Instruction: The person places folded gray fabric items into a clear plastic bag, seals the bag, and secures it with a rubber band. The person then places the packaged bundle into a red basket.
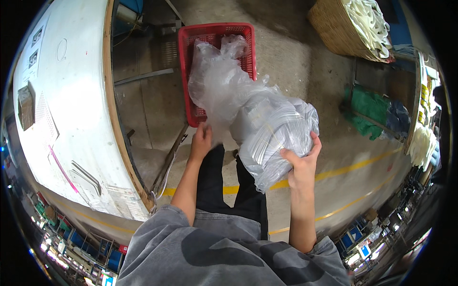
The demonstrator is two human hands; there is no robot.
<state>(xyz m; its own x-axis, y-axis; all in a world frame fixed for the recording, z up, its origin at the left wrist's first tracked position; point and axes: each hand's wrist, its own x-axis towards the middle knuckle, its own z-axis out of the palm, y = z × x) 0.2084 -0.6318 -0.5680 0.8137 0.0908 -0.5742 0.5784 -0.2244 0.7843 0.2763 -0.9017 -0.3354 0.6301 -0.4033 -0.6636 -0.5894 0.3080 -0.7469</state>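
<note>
A clear plastic bag [274, 138] packed with a bundle of thin white curved pieces hangs in front of me, above the floor. My right hand [303, 162] grips its right side, the thumb on top and the fingers curled under the edge. The loose, crumpled neck [214, 86] of the bag trails up and left over a red plastic basket [217, 28]. At the neck's lower left edge, my left hand [202, 140] is closed, its fingers pinching the film. What exactly the pieces inside are cannot be made out through the plastic.
A white worktable [81, 95] with a wooden edge stands at left, carrying a small block [26, 106] and bent metal rods [86, 177]. A wicker basket [334, 28] of white strips is at far right. Green sacking [369, 112] lies at right. Yellow lines [353, 169] cross the floor.
</note>
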